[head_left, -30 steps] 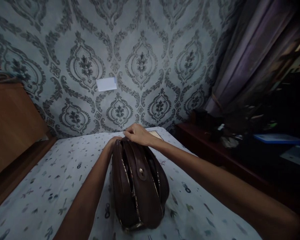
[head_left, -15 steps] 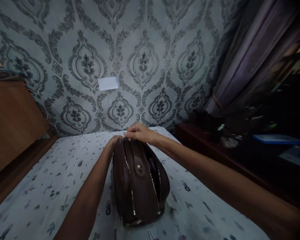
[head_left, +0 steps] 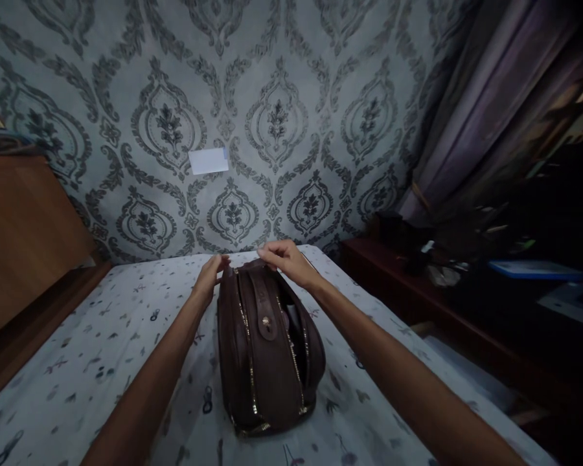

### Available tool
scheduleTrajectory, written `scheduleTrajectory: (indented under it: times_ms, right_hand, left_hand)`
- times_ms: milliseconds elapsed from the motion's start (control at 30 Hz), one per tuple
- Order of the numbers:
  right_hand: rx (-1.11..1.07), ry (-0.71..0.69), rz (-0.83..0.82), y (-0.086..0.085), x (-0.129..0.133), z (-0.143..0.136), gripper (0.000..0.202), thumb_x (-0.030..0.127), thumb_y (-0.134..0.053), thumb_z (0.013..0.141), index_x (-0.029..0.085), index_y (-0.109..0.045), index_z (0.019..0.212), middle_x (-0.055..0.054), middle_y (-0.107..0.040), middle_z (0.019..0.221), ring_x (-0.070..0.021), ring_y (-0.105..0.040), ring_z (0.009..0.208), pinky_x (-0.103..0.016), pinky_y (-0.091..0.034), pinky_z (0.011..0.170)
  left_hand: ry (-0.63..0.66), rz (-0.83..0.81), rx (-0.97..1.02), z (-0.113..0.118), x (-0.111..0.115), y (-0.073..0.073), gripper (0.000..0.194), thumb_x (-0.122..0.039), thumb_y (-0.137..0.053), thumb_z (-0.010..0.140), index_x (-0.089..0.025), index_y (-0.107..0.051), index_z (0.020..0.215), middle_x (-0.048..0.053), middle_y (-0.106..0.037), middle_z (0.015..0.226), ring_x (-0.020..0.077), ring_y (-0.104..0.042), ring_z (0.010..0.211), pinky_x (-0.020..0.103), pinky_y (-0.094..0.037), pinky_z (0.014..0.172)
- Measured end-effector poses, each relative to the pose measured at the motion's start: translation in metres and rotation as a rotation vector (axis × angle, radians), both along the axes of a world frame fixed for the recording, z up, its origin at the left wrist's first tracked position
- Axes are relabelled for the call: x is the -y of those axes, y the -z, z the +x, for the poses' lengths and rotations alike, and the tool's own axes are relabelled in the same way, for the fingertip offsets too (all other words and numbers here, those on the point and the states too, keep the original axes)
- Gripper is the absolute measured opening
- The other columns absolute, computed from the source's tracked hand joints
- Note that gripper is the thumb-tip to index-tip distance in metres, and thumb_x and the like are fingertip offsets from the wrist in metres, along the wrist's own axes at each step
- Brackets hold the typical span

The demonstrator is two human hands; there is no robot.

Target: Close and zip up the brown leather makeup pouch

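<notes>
A dark brown bag (head_left: 272, 369) with gold zippers and a strap with a metal stud rests on a white patterned sheet. Its right compartment gapes, and something pale shows inside. My left hand (head_left: 210, 273) is at the bag's far left corner, fingers bent and somewhat apart, with nothing visible in them. At the far right top edge, my right hand (head_left: 284, 259) has thumb and fingers pressed together by the bag; what they pinch, if anything, is too small to make out.
The patterned sheet (head_left: 126, 323) spreads around the bag up to the papered wall (head_left: 276, 188). A wooden cabinet (head_left: 26, 233) stands at left. On the right are a purple curtain (head_left: 471, 123), a dark red ledge (head_left: 379, 272) and a blue-edged item (head_left: 534, 269).
My hands have moved apart, the left one leftward and the right one rightward. The bag's right opening shows more of its inside.
</notes>
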State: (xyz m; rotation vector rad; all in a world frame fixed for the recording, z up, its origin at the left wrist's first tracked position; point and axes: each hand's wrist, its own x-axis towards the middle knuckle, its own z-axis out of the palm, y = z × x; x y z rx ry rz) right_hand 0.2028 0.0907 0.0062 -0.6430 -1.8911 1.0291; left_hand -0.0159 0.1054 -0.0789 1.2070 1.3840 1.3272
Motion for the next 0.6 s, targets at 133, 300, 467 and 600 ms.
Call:
scheduleTrajectory:
  times_ms: [133,300,467,600]
  right_hand:
    - [-0.241,0.075,-0.083,0.022,-0.007,-0.014,0.056,0.069,-0.060,0.074,0.022,-0.037,0.053,0.007,-0.030,0.051,-0.0106,-0.030,0.054,-0.026,-0.029,0.058]
    - [-0.397,0.110,-0.157,0.033,-0.012,-0.028,0.053,0.069,-0.062,0.070,0.022,-0.041,0.057,0.008,-0.030,0.052,-0.0099,-0.026,0.052,-0.027,-0.029,0.058]
    - [-0.428,0.106,-0.179,0.034,-0.014,-0.029,0.052,0.067,-0.063,0.071,0.022,-0.040,0.057,0.007,-0.029,0.052,-0.0102,-0.025,0.052,-0.026,-0.027,0.057]
    - [-0.380,0.079,-0.160,0.033,-0.013,-0.026,0.055,0.066,-0.065,0.072,0.022,-0.038,0.053,0.007,-0.029,0.051,-0.0102,-0.026,0.052,-0.027,-0.026,0.056]
  left_hand:
    - [0.057,0.107,-0.012,0.013,0.013,-0.005,0.054,-0.058,-0.038,0.094,-0.019,-0.061,0.125,0.010,-0.061,0.135,0.0249,-0.051,0.130,0.037,-0.039,0.106]
    - [0.002,0.139,-0.062,0.029,0.009,-0.003,0.048,-0.045,-0.036,0.097,-0.016,-0.064,0.123,0.009,-0.057,0.141,0.0227,-0.045,0.137,0.033,-0.026,0.117]
    - [-0.016,0.138,-0.047,0.030,0.004,0.001,0.046,-0.043,-0.038,0.096,-0.015,-0.063,0.123,0.009,-0.054,0.143,0.0216,-0.040,0.140,0.031,-0.023,0.118]
    - [0.080,0.039,0.007,0.017,-0.008,0.004,0.050,-0.056,-0.046,0.091,-0.018,-0.066,0.114,0.010,-0.063,0.132,0.0271,-0.054,0.126,0.038,-0.038,0.109]
